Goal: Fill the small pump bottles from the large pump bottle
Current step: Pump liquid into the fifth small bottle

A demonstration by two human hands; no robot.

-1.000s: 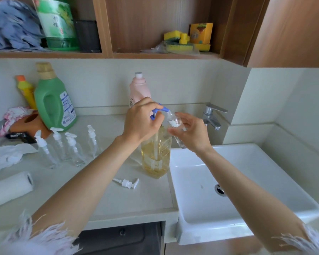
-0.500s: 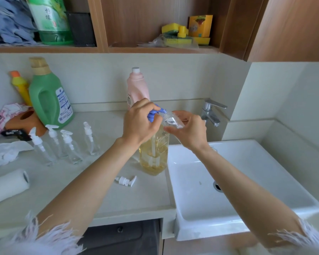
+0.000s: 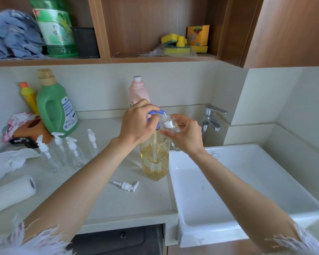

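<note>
Head view: small bottle [image 3: 168, 126] stays tilted under blue pump [image 3: 155, 113]

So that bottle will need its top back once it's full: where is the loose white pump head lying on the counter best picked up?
Take the loose pump head by its ribbed collar in the middle, coming from above. It lies flat on its side on the counter, thin dip tube pointing left, nozzle right. The collar looks the thickest, firmest part; the tube would likely flex.
</note>
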